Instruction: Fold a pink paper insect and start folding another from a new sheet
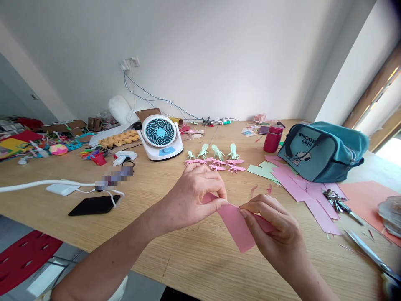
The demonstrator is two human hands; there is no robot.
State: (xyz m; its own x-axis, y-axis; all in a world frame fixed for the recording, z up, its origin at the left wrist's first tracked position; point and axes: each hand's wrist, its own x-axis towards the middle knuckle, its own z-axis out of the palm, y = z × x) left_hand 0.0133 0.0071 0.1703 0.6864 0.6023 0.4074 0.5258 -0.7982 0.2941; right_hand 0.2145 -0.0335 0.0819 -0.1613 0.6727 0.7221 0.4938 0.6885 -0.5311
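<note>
Both hands hold a strip of pink paper (235,225) just above the wooden table (194,259). My left hand (194,196) pinches its upper left end between thumb and fingers. My right hand (275,228) pinches the strip along its right edge, fingers curled over it. Behind the hands, small folded pink paper figures (216,164) and pale green ones (216,151) stand in rows.
A small white and blue fan (160,136), a red bottle (273,138), a teal bag (322,150), loose pink strips (310,194), green paper, keys (336,200), scissors (372,256) at right, a black phone (94,205), cables and craft clutter at left. Red chair (23,257) below.
</note>
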